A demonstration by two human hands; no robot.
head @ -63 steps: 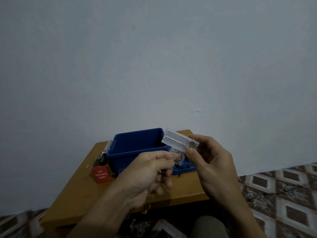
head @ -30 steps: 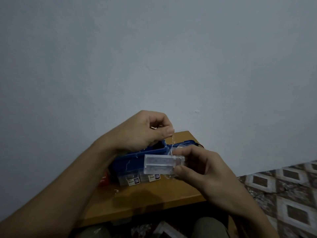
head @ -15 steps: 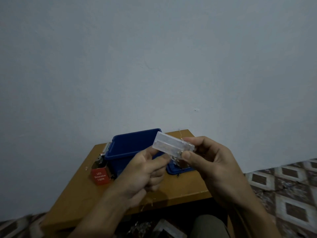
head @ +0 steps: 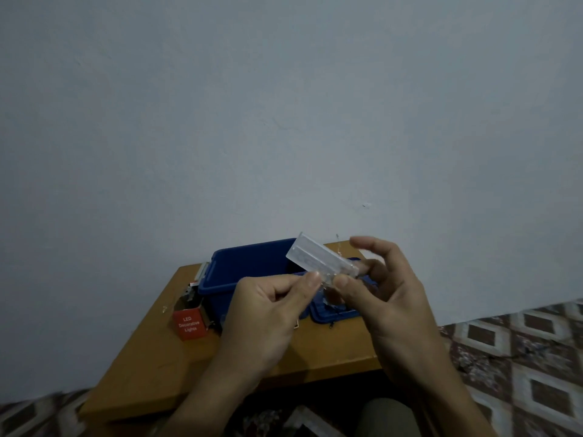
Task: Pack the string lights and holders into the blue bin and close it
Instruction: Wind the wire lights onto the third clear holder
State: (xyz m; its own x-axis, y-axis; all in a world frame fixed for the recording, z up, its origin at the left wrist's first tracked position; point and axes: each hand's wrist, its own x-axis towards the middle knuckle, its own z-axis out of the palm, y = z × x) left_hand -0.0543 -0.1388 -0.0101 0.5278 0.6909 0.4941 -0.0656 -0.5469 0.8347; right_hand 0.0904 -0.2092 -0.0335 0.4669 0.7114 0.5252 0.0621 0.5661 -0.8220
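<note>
Our right hand [head: 388,301] pinches the holder [head: 318,260] over the open bin [head: 249,263], forefinger lifted, so our left hand [head: 265,316] can pinch its wire [head: 338,242] (barely visible) and, we judge, tidy it.

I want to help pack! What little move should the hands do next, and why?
Probably lower the clear holder into the blue bin: the right hand and left hand both pinch it close to the bin, which stands open.

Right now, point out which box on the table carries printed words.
The small red box at the left of the blue bin, printed "LED Decorative Lights". The bin beside it shows no words on its visible sides.
</note>
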